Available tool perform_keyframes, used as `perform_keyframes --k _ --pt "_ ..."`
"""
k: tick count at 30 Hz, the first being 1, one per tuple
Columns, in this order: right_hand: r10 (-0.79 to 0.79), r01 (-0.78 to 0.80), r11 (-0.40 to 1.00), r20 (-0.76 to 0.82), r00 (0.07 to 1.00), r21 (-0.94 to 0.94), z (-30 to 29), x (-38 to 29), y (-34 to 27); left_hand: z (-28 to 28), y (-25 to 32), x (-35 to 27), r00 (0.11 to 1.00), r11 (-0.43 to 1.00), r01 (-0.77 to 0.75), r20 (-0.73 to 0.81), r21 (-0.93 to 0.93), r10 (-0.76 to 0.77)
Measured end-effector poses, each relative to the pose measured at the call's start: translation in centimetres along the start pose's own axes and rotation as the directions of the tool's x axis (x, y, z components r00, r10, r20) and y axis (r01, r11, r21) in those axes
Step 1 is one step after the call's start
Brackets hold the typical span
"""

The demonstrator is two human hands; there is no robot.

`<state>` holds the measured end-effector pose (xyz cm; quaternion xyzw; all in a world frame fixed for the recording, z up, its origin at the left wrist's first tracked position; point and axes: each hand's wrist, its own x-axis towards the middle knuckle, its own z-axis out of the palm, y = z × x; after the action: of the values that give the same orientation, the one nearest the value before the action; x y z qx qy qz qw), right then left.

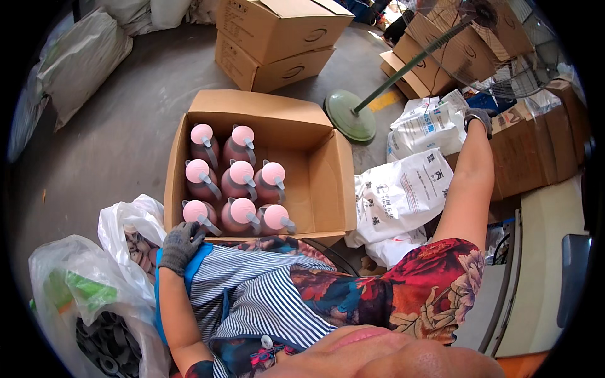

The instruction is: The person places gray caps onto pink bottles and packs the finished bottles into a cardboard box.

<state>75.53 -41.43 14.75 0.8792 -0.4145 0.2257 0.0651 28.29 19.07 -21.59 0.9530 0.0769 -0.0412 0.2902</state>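
Before me stands an open cardboard box [332,189]. Several vacuum jugs with pink lids [242,173] and grey handles stand in rows on its left side; brown cardboard shows in its right part. My left hand [182,243], in a grey knit glove, rests at the box's near left corner, beside the nearest left jug [199,212]; whether it grips anything is unclear. My right hand [479,121], also gloved in grey, is stretched far out to the right, by the white printed sacks and flattened cardboard. Its fingers are partly hidden.
A green fan base [350,115] stands beyond the box's right corner. Two stacked cartons [283,42] are farther back. White printed sacks [406,193] lie right of the box. Left are plastic bags, one holding dark grey parts [108,345], another holding pinkish parts [139,250].
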Motion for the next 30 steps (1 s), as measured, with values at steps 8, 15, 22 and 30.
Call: perform_keyframes --k 8,15,22,30 --pt "-0.002 0.002 1.0 -0.006 1.0 0.016 0.5 0.0 -0.5 0.3 -0.2 0.0 0.999 1.0 -0.008 -0.043 0.001 0.008" --pt "-0.042 0.043 0.999 0.027 0.999 -0.02 1.8 -1.1 -1.1 0.2 0.0 -0.1 0.998 1.0 0.024 -0.051 0.013 -0.023" --pt "-0.087 0.087 0.996 0.068 0.994 -0.009 3.6 -2.9 -3.6 -0.4 0.5 -0.5 0.996 0.998 0.046 -0.076 -0.034 -0.049" --pt "-0.661 0.609 0.573 -0.13 0.739 0.549 0.3 -4.6 -17.9 -0.7 0.1 -1.2 0.994 0.996 0.084 -0.072 0.0 -0.084"
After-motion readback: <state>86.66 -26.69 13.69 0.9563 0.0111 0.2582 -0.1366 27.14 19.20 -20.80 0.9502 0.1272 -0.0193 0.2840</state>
